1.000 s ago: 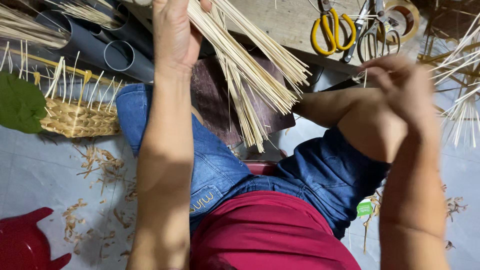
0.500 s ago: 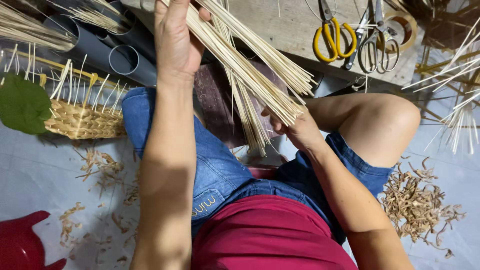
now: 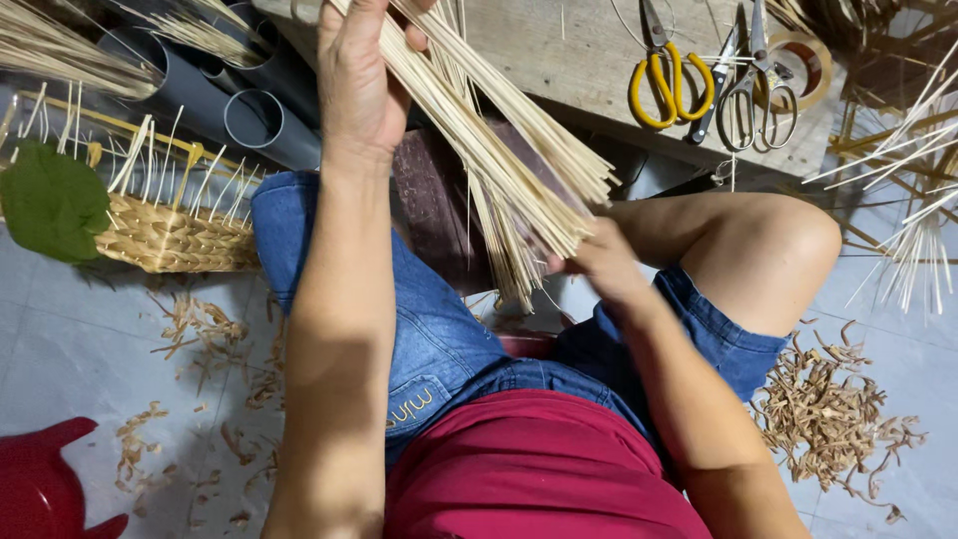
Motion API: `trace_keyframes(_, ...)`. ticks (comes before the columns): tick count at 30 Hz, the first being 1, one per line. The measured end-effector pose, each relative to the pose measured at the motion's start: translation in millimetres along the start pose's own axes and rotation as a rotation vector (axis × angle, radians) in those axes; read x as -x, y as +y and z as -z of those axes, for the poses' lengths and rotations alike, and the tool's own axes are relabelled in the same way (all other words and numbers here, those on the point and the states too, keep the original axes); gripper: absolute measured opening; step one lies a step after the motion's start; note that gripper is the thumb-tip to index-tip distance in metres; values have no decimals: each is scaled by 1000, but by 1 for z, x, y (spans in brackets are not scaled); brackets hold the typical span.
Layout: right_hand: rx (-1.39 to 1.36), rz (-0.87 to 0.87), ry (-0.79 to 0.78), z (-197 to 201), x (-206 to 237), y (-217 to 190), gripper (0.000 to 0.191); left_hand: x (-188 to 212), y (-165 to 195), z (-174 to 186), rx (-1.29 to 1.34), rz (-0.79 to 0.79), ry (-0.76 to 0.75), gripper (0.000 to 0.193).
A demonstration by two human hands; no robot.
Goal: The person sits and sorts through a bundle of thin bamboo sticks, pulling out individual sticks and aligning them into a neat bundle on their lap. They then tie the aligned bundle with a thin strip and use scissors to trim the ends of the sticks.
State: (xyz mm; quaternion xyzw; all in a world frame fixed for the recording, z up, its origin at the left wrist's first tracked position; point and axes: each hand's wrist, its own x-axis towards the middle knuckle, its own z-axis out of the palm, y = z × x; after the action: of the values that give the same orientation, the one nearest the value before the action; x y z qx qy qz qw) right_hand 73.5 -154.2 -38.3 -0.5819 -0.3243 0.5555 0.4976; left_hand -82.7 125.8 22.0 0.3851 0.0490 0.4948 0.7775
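Head view: left hand (image 3: 359,85) grips cane bundle (image 3: 499,150); right hand (image 3: 599,262) pinches its ends; grey pipes (image 3: 254,125) hold canes.

Scissors (image 3: 671,82) lie on bench (image 3: 589,60), basket (image 3: 175,235) left.

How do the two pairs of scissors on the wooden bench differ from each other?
The yellow-handled scissors have thick, bright plastic loops, while the metal scissors have thin, bare grey loops. The yellow-handled scissors lie further left, nearer the bundle of thin sticks; the metal scissors lie beside a tape roll. Both lie flat on the bench, handles toward the person.
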Motion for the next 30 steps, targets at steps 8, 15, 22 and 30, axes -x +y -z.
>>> trace_keyframes(8,274,-138,384,165,135,-37,20,-7,18,41,-58,-96,75,14)
trace_keyframes(15,158,4,853,262,247,-4,17,-13,37,55,-105,-191,219,17)
trace_keyframes(22,250,95,1016,241,227,-4,20,2,11,18,-437,-186,80,27)
trace_keyframes(30,-16,441,570,69,42,-43,25,30,-63,-25,-304,234,-5,25)
